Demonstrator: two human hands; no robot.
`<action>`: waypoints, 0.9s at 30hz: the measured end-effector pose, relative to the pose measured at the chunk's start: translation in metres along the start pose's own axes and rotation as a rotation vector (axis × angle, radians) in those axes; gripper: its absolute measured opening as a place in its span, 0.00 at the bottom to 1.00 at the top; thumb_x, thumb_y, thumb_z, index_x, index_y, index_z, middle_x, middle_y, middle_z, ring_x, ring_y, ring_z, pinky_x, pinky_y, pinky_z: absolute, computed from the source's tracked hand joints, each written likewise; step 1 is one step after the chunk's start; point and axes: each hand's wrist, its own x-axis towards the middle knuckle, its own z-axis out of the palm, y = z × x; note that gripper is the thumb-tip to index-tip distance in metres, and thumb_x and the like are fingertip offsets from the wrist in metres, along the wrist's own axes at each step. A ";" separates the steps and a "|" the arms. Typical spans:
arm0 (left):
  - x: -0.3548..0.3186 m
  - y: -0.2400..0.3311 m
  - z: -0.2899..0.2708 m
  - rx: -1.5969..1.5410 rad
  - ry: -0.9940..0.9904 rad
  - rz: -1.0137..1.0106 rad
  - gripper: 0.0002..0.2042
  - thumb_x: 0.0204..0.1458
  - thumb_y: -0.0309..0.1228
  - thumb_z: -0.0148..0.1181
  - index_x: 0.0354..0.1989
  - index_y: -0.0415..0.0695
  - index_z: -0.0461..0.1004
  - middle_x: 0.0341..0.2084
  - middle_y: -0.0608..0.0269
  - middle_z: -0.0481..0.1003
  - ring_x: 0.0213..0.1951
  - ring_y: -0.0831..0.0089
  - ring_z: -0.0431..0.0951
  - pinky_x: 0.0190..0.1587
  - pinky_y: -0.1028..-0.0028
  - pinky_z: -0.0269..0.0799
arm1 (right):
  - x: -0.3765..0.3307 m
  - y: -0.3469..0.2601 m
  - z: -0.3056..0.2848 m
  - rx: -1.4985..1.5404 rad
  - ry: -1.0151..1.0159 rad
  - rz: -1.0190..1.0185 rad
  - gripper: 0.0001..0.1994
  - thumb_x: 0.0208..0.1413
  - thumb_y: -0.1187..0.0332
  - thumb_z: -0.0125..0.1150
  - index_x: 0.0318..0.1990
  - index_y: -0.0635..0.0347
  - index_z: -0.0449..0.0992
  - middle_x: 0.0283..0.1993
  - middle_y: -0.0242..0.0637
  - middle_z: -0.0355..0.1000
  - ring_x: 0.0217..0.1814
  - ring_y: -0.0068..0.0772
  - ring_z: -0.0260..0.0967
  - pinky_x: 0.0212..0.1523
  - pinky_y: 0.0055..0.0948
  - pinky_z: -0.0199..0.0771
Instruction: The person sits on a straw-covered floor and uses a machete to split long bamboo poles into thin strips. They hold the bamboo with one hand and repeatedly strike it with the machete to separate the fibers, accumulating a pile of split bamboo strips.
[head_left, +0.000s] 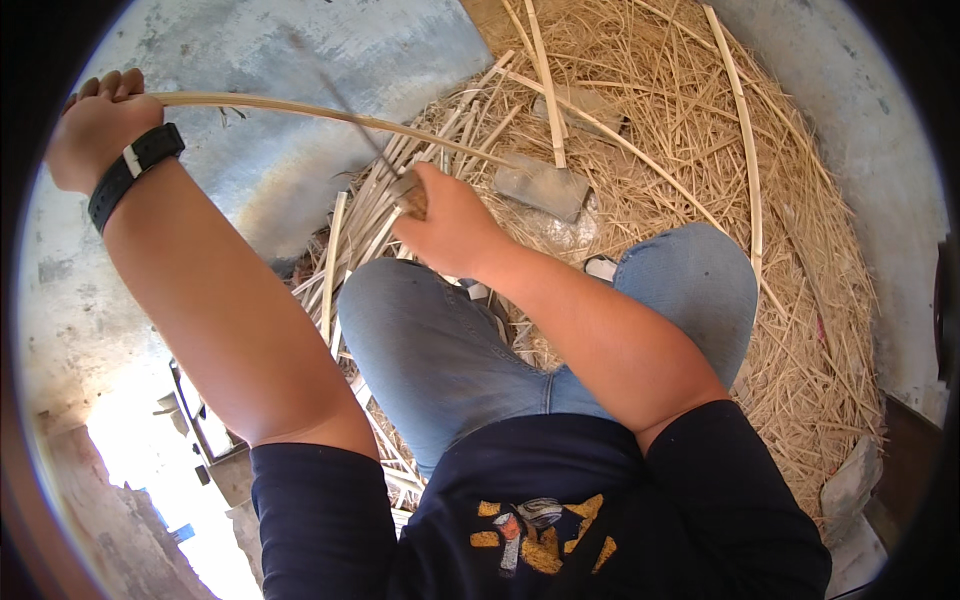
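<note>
My left hand (105, 132), with a black watch on its wrist, is raised at the far left, its fingers closed round one end of a long pale bamboo strip (290, 106). The strip runs to the right in a slight bow, its other end near a grey stone block (545, 192). My right hand (455, 225) grips the wooden handle of a knife (409, 192) in front of my knees. The thin blade points up and left across the strip, smeared by motion; whether it touches the strip I cannot tell.
Loose split strips (375, 200) lie piled beside my left knee. Shavings (680, 100) cover the floor ahead and to the right, with longer strips (745, 130) on top. A bluish-grey wall (330, 50) stands at the left, another wall (870, 110) at the right.
</note>
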 end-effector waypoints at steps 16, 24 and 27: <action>-0.022 0.029 -0.011 -0.488 0.177 -0.464 0.35 0.60 0.70 0.25 0.27 0.46 0.55 0.17 0.65 0.53 0.19 0.72 0.48 0.22 0.73 0.47 | 0.003 0.058 0.007 0.025 -0.066 0.200 0.25 0.50 0.68 0.61 0.56 0.71 0.68 0.48 0.52 0.75 0.48 0.45 0.76 0.50 0.42 0.77; -0.030 0.014 -0.032 -0.624 0.104 -0.433 0.30 0.59 0.65 0.37 0.23 0.48 0.57 0.14 0.68 0.53 0.16 0.74 0.50 0.23 0.73 0.48 | 0.005 0.064 -0.004 0.010 0.020 0.393 0.23 0.49 0.67 0.62 0.52 0.70 0.70 0.36 0.46 0.74 0.38 0.40 0.74 0.41 0.41 0.75; 0.002 -0.024 -0.063 -0.970 -0.290 -0.480 0.34 0.55 0.72 0.34 0.19 0.51 0.58 0.12 0.71 0.53 0.15 0.76 0.50 0.23 0.75 0.47 | 0.014 0.028 -0.012 -0.086 -0.131 0.170 0.23 0.49 0.66 0.62 0.52 0.69 0.70 0.33 0.42 0.71 0.34 0.35 0.71 0.36 0.39 0.74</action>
